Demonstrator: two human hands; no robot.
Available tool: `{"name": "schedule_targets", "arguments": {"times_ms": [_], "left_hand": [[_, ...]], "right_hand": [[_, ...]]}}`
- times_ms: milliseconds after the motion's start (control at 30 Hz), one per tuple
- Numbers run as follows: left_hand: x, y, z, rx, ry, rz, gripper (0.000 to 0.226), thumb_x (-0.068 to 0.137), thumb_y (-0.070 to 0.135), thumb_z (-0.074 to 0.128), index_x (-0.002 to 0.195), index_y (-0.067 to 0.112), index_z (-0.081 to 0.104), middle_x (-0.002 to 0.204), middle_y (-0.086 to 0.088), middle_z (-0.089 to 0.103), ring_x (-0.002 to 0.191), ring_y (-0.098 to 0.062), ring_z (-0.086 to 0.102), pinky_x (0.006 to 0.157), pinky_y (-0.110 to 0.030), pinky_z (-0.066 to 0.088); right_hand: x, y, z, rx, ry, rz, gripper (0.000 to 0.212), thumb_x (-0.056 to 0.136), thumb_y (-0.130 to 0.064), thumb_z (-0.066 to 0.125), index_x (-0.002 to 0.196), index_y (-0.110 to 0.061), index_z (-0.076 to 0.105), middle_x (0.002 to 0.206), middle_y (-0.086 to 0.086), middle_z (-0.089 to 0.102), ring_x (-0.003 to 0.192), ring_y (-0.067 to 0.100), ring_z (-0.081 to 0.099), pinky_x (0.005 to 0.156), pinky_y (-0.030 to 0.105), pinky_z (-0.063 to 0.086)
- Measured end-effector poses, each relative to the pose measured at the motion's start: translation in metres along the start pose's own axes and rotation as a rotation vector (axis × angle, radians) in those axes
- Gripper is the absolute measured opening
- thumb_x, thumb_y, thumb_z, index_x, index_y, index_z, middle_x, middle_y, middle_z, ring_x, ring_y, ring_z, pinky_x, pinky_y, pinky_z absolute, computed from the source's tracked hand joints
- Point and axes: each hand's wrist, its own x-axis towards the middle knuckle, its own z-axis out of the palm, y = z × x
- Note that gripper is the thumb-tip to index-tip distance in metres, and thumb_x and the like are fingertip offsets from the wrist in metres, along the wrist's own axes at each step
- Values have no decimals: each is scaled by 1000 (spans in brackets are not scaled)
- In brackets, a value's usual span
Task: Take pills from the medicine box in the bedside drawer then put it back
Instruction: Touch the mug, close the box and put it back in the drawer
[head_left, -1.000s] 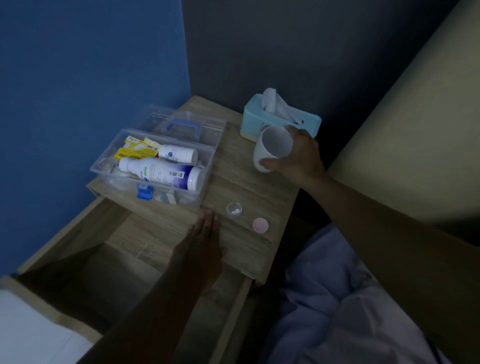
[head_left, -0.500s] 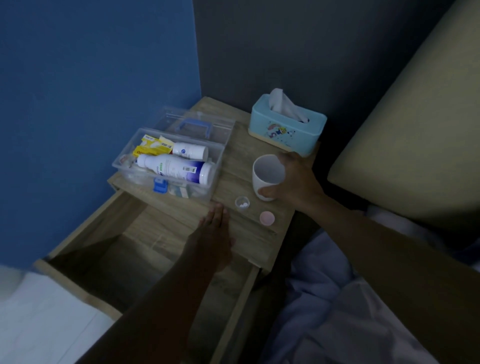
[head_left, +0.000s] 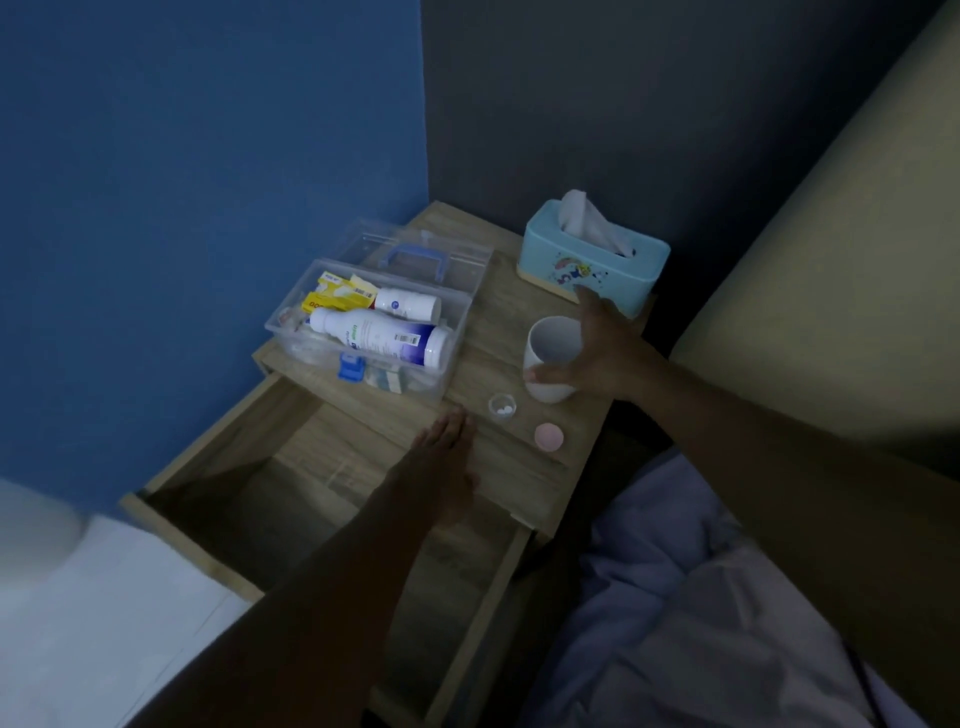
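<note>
I see the left hand (head_left: 441, 462) lying flat, fingers together, on the nightstand (head_left: 498, 462) edge above the open drawer (head_left: 291, 499). Just beyond sit a small cup of pills (head_left: 502, 406) and a pink cap (head_left: 549, 436). My right hand (head_left: 597, 358) spreads wide around the white cup (head_left: 550, 353). The open medicine box (head_left: 363, 332) rests farther left.

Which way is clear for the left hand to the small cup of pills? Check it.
Probably yes, straight ahead: the left hand lies flat on the nightstand, the pill cup just beyond its fingertips, nothing between.
</note>
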Motion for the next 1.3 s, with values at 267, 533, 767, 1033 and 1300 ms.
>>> {"name": "schedule_targets", "arguments": {"times_ms": [267, 533, 767, 1033, 1300], "left_hand": [[-44, -48, -22, -170, 154, -163, 71, 97, 25, 51, 156, 14, 13, 164, -7, 14, 150, -22, 14, 120, -42, 25], [-55, -100, -55, -260, 408, -388, 93, 88, 8, 58, 155, 8, -7, 165, -12, -6, 151, -28, -4, 123, -43, 10], [-22, -133, -77, -36, 529, -241, 93, 83, 7, 54, 155, 4, -4, 164, -13, -10, 151, -28, -10, 121, -40, -1], [-13, -146, -58, 34, 509, -223, 102, 74, 1, 57, 154, 7, -6, 164, -13, -10, 150, -29, -11, 123, -43, -2], [-18, -143, -68, 27, 430, -214, 103, 77, 6, 60, 154, 6, -9, 163, -13, -15, 150, -29, -13, 122, -42, -4]], "right_hand": [[-12, -52, -5, 73, 106, -216, 63, 97, -19, 58, 154, -16, 32, 149, 12, 47, 138, 25, 45, 111, 38, 38], [6, -95, 43, 152, 9, -218, 60, 90, -3, 58, 148, -14, 45, 144, 11, 56, 133, 26, 54, 105, 35, 47], [73, -123, 55, 315, 147, 149, 61, 96, -15, 55, 152, -3, 33, 152, 20, 47, 137, 34, 50, 101, 28, 42], [123, -112, 55, 910, -18, 428, 37, 102, -19, 49, 134, -4, 61, 132, 19, 66, 109, 31, 67, 88, 41, 56], [112, -131, 47, 853, 309, 246, 90, 81, -53, 72, 154, -15, 34, 151, 9, 50, 134, 27, 54, 110, 42, 47]]}}
